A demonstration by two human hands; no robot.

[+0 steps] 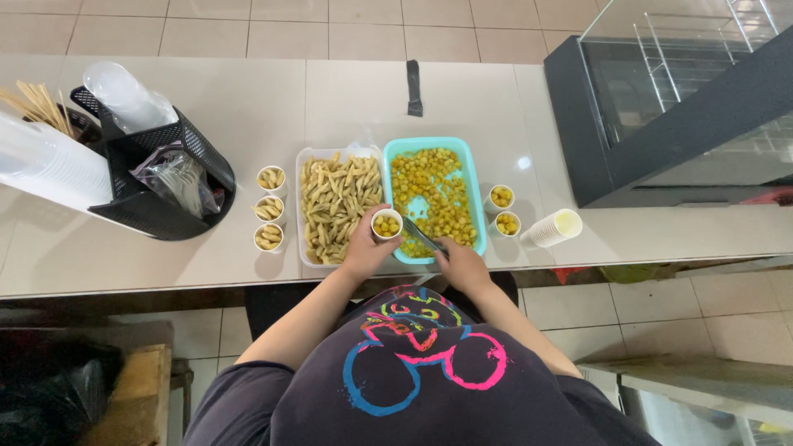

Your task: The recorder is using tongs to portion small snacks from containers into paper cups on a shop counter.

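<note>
From where I watch, the black mesh caddy (157, 198) with lids and wooden sticks stands far left on the tabletop (248, 99), then three small paper cups of fried strips (270, 208) sit beside the clear tray of fried strips (334, 206). My left hand (368, 244) is wrapped around a small paper cup (386, 223) partly filled with yellow balls, held over the near edge where the two trays meet; it looks light and crushable, so I judge a gentle grip round its wall is best. My right hand (462, 264) is closed on metal tongs (421, 235) reaching into the teal tray (472, 190) of yellow balls, with two filled cups (502, 209) and a stack of empty cups (555, 228) to the right.
</note>
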